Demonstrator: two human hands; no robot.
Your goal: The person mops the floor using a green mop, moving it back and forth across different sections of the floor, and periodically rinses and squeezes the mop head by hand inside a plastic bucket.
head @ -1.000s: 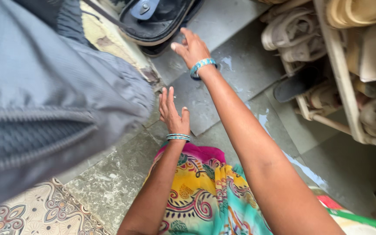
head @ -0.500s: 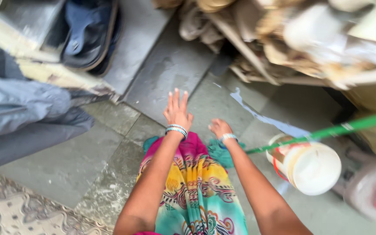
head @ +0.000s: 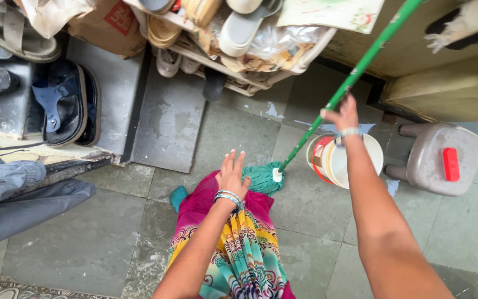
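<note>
Gripping the green mop handle [head: 360, 69], right hand [head: 343, 115] is closed around it. Left hand [head: 232, 176] hovers open and empty above the mop head [head: 262, 177] on the floor [head: 84, 243]. Looks like mopping underway; next move probably needs a steady push.

The right hand [head: 343, 115] is closed around the green handle of a mop [head: 355, 72], which slants down to a teal mop head [head: 262, 177] resting on the grey stone floor [head: 84, 243]. The left hand [head: 232, 176] hangs open, fingers spread, just beside the mop head — bangles at the wrist. A white bucket [head: 345, 161] stands behind the right forearm, near a grey plastic stool [head: 441, 159] lying on its side. Above, a shoe rack [head: 233, 61] crammed with footwear; dark sandals [head: 65, 102] sit on a raised step at left
</note>
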